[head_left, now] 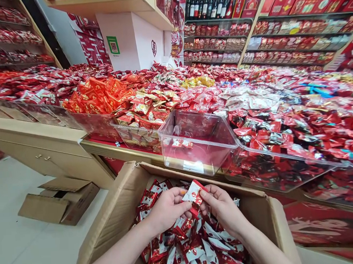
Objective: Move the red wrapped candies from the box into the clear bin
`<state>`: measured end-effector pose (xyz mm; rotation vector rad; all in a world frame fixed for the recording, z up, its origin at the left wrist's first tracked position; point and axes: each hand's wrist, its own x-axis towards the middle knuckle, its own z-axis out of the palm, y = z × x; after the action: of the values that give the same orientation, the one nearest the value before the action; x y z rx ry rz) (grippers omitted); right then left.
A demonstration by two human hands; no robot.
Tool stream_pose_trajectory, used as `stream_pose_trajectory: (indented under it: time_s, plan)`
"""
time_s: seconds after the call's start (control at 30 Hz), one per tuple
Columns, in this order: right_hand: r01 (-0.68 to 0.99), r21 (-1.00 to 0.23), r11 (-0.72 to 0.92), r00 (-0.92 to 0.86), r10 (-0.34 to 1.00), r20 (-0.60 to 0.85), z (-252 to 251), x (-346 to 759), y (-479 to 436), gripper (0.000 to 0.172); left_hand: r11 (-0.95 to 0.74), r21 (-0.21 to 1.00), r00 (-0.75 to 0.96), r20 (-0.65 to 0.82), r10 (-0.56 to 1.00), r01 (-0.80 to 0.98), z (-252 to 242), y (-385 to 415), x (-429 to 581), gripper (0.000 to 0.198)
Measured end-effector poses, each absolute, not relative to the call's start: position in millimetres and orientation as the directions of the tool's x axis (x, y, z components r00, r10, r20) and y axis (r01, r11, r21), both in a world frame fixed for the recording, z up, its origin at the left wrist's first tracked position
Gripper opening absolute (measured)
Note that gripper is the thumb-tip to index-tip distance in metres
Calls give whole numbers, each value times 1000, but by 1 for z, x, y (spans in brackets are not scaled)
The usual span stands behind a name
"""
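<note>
Both hands hold one red-and-white candy packet (193,194) above an open cardboard box (107,220). My left hand (169,208) pinches its left side between thumb and fingers. On its right side, my right hand (221,207) is closed with the thumb on the front. Below, the box is heaped with similar wrapped candies (192,248), partly hidden by my hands and forearms. Just beyond the box stands a clear plastic bin (195,146) with a couple of small packets showing through its wall.
Clear bins piled with wrapped sweets line the counter, including orange-red packets (99,95) and durian packets (147,110) left of the clear bin. Dark-and-red sweets (269,134) fill a bin at right. A smaller opened carton (61,200) sits on the floor at left. Stocked shelves (218,37) stand behind.
</note>
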<state>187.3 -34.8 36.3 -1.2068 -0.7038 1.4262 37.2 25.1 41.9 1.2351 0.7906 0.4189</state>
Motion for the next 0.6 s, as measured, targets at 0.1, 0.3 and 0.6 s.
stream_pose_trajectory:
  time_s: [0.1, 0.3, 0.6]
  plan:
    - [-341, -915, -215, 60, 967, -250, 37, 188, -36, 33, 282, 955, 658, -269, 703, 90, 41, 22, 38, 24]
    - [-209, -961, -179, 49, 980, -193, 27, 186, -34, 28, 218, 976, 691, -173, 702, 23, 42, 22, 37, 25]
    - [-188, -964, -190, 62, 977, -205, 29, 180, -42, 33, 293, 956, 713, -181, 677, -36, 43, 20, 31, 29]
